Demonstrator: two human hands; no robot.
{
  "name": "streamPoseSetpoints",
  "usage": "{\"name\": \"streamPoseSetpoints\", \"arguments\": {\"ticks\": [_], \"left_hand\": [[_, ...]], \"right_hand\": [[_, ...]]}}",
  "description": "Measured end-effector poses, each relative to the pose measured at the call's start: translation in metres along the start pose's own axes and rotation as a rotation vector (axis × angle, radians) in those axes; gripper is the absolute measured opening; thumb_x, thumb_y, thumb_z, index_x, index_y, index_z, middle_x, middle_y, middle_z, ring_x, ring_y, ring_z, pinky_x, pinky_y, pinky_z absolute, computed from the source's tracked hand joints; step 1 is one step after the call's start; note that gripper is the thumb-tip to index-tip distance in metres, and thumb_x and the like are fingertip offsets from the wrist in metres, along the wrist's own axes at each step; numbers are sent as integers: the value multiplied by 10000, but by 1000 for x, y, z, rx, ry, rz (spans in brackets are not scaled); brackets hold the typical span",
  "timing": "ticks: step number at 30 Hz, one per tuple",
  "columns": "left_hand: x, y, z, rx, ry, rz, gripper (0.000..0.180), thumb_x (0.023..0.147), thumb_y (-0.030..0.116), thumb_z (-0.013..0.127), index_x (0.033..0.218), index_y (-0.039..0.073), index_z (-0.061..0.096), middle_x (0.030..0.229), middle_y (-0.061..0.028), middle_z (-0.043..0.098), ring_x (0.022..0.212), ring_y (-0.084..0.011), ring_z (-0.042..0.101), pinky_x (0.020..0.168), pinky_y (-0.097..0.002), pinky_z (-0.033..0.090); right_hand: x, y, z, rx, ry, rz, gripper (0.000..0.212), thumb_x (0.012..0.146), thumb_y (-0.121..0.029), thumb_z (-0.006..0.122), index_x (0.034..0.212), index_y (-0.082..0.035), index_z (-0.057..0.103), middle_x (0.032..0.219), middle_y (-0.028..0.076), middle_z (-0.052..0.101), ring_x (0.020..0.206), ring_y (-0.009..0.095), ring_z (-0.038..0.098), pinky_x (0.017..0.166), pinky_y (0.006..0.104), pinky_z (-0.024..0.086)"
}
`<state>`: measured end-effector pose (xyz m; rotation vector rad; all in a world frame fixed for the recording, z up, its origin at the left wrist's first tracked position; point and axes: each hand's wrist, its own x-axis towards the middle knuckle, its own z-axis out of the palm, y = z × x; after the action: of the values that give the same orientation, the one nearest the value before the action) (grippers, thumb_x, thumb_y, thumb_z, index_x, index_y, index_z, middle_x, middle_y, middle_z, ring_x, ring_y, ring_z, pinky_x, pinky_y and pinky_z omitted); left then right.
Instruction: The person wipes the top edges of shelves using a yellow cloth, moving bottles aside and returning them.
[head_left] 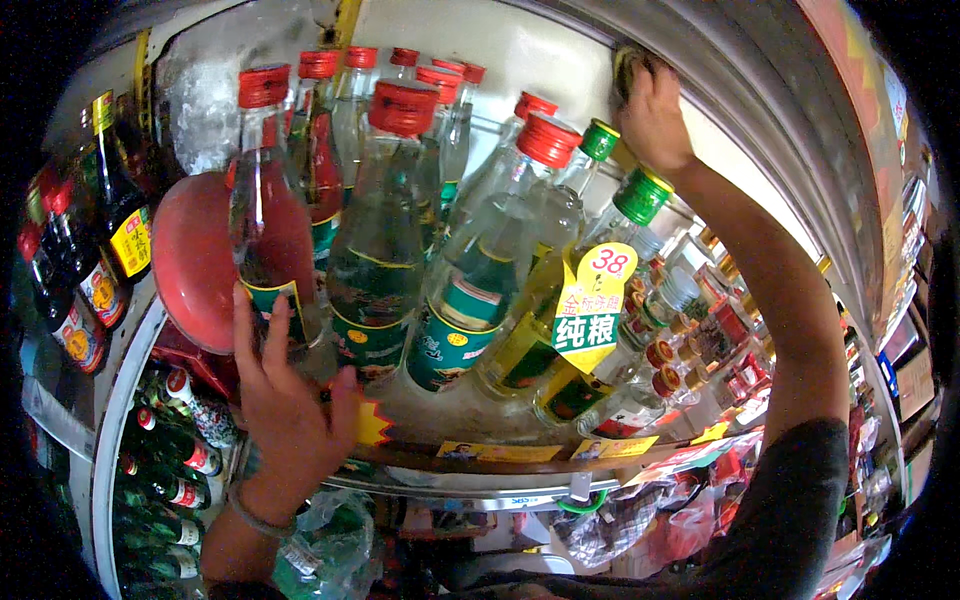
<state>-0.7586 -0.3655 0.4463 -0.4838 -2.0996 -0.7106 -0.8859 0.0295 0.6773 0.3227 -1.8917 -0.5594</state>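
Note:
My right hand reaches high to the back wall, just under the slanted metal edge. Its fingers are closed over a dark green-brown wad, perhaps a cloth or pad; its kind is unclear. On the left, my left hand has its fingers stretched out against the lower front of a red-capped clear bottle, thumb apart. Beside that bottle stand more red-capped bottles with green labels, including a large clear bottle and another clear bottle. Green-capped bottles stand right of them.
A round pink-red object leans behind the left bottle. A yellow price tag hangs from a bottle neck. Small bottles crowd the shelf's right side. Dark sauce bottles stand far left. Below the shelf edge are green bottles and a plastic bag.

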Motion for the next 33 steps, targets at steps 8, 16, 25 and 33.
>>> {"name": "streamPoseSetpoints", "arguments": {"ticks": [8, 16, 25, 33], "left_hand": [[-3, 0, 1, 34, -17, -55, 732, 768, 193, 621, 1366, -74, 295, 1431, -327, 203, 1268, -463, 348, 1019, -449, 364], [-2, 0, 8, 28, 11, -38, 713, 793, 208, 598, 1382, -45, 286, 1394, -321, 250, 1274, -460, 336, 978, -444, 398], [-3, 5, 9, -12, 10, -57, 695, 827, 246, 578, 1387, -41, 285, 1393, -302, 266, 1278, -449, 322, 1013, -440, 348], [-5, 1, 10, 48, 19, -25, 685, 833, 241, 575, 1387, -41, 286, 1417, -286, 241, 1288, -440, 317, 1033, -441, 328]], "right_hand": [[29, -4, -18, -358, -177, -645, 574, 803, -86, 497, 1360, -10, 380, 1498, 118, 244, 1169, 276, 486, 1000, 372, 418], [-16, 20, -50, -514, -553, -189, 655, 871, -210, 519, 1459, -107, 249, 1165, 64, 570, 872, 222, 618, 770, 349, 498], [-36, 74, -112, -815, -461, -583, 533, 802, -185, 547, 1312, -58, 456, 1274, 42, 499, 1081, 187, 519, 880, 312, 451], [-74, 82, -127, -487, -620, -164, 499, 774, -179, 607, 1246, -64, 494, 1246, 125, 497, 1013, 307, 581, 817, 395, 526]]}}
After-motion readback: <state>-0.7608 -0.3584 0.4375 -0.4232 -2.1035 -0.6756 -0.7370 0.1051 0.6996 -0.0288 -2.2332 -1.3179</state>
